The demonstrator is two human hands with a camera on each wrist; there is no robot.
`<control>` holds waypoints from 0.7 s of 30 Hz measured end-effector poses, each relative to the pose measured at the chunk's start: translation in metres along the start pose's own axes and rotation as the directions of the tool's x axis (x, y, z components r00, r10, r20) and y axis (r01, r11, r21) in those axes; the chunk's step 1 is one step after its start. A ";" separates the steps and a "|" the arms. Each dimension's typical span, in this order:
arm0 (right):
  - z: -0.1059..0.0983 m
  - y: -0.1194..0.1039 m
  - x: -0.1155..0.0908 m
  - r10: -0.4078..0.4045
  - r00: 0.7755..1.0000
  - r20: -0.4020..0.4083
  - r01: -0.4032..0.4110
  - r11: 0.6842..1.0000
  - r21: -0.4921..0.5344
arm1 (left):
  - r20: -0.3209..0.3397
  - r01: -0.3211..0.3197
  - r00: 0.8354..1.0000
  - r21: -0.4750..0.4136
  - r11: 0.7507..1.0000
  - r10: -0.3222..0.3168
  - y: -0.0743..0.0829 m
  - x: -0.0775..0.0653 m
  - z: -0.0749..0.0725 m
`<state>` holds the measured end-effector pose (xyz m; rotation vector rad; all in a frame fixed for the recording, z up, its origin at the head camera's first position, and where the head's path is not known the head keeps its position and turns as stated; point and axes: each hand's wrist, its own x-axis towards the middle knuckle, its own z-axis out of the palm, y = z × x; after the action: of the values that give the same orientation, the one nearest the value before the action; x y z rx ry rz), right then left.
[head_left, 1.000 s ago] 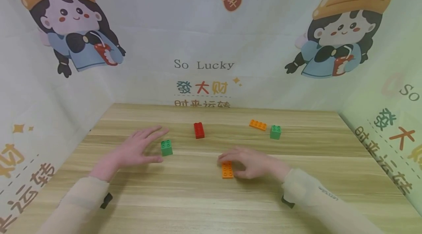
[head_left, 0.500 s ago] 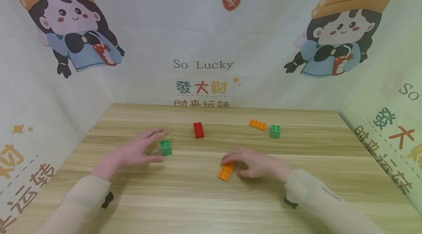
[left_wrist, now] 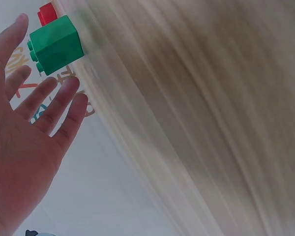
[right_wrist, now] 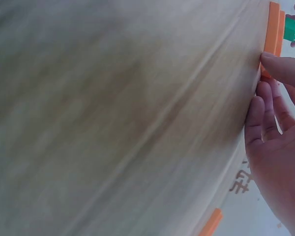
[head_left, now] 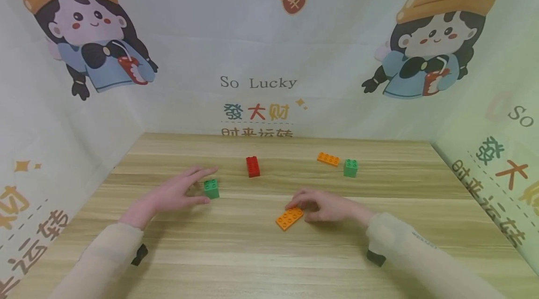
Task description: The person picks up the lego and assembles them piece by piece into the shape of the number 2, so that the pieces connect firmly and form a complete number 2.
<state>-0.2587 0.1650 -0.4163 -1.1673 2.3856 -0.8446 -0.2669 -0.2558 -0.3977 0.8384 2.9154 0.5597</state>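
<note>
In the head view, my right hand is at the right end of an orange brick, a flat one with two rows of studs. Fingers and thumb lie on either side of that end, and the brick slants on the table. The right wrist view shows the thumb against the orange brick. My left hand reaches around a green brick, thumb in front and fingers behind, loosely extended. In the left wrist view, the green brick stands between thumb and fingers with gaps visible.
Farther back on the wooden table lies a red brick. A second orange brick sits at the back right, beside another green brick. Printed cloth walls the table at the back and both sides.
The orange brick at my right hand has turned clockwise, its near end swinging left. The right hand has shifted slightly right. My left hand stays almost where it was around the green brick.
</note>
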 end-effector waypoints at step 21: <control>0.001 0.008 0.001 0.097 0.995 0.002 -0.096 0.983 0.154 | 0.012 -0.014 1.000 -0.196 0.981 0.017 -0.011 0.007 0.008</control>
<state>-0.2631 0.1676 -0.4222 -0.9832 2.3135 -0.9817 -0.2774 -0.2579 -0.4085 0.8359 2.7852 0.8227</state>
